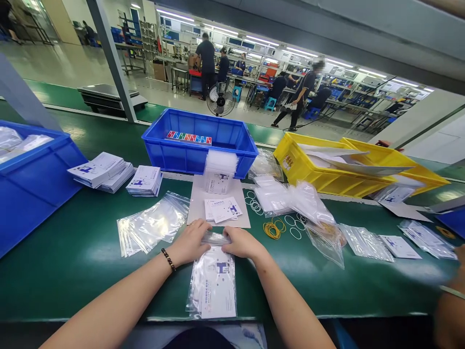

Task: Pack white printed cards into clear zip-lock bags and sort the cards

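A clear plastic bag (214, 283) holding white printed leaflets lies on the green table in front of me. My left hand (191, 241) and my right hand (241, 242) both pinch the bag's top edge, fingers pressed together along it. A beaded bracelet sits on my left wrist. Just beyond my hands, loose leaflets (222, 209) rest on a grey card sheet (198, 206).
A pile of empty clear bags (150, 227) lies left, with leaflet stacks (105, 172) behind. A blue bin (198, 143) stands at the back centre, another blue bin (32, 184) far left, yellow bins (327, 172) right. Rubber bands (274, 228) and filled bags lie right. Another person's arm (450, 300) shows at the right edge.
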